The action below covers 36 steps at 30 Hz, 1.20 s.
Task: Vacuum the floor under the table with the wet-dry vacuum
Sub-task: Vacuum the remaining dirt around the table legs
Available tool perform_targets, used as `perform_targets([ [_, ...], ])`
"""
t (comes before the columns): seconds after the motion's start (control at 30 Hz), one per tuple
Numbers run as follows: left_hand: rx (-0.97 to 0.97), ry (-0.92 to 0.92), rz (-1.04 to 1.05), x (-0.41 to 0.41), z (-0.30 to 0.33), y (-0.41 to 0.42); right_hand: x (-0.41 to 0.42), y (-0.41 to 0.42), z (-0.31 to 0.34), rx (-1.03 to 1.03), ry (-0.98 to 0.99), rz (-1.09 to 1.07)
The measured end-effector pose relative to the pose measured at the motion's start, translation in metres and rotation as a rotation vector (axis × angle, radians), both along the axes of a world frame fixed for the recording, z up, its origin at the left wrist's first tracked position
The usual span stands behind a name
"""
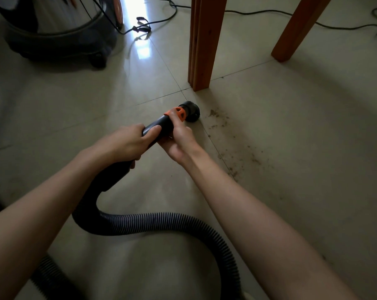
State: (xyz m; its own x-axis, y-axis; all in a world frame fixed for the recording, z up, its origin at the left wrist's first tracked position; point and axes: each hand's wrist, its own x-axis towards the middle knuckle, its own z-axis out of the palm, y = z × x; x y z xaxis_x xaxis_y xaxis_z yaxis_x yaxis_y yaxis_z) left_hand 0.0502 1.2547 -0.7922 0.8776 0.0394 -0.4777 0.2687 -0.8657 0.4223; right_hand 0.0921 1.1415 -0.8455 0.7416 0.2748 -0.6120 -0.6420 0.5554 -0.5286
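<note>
1. Left hand (pixel 127 141): fingers curled round the black wand (pixel 159 124).
2. Right hand (pixel 178 137): fingers pinch the orange collar (pixel 178 113).
3. The brush nozzle (pixel 190 108) touches the floor (pixel 291 126), just beside the dirt (pixel 217 118) and a bench leg (pixel 202 50).
4. The ribbed hose (pixel 161 219) loops back; the vacuum tank (pixel 59 27) stands far left.

The wet-dry vacuum (pixel 59 24) at far left is running off the top edge, as are both table legs (pixel 201 44), so no tabletop is showing. The ribbed hose (pixel 161 221) is leaving the near edge, and the left hand (pixel 127 141) is covering part of the wand (pixel 159 124).
</note>
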Motion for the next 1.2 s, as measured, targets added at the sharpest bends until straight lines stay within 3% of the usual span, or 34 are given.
perform_targets([
  [0.3,-0.099,0.128,0.002,-0.001,0.002,-0.006,0.007,-0.001,-0.004,0.059,0.130,-0.081],
  [1.2,-0.082,0.045,0.021,0.012,-0.006,-0.021,0.026,-0.008,0.007,-0.123,0.101,-0.106],
])
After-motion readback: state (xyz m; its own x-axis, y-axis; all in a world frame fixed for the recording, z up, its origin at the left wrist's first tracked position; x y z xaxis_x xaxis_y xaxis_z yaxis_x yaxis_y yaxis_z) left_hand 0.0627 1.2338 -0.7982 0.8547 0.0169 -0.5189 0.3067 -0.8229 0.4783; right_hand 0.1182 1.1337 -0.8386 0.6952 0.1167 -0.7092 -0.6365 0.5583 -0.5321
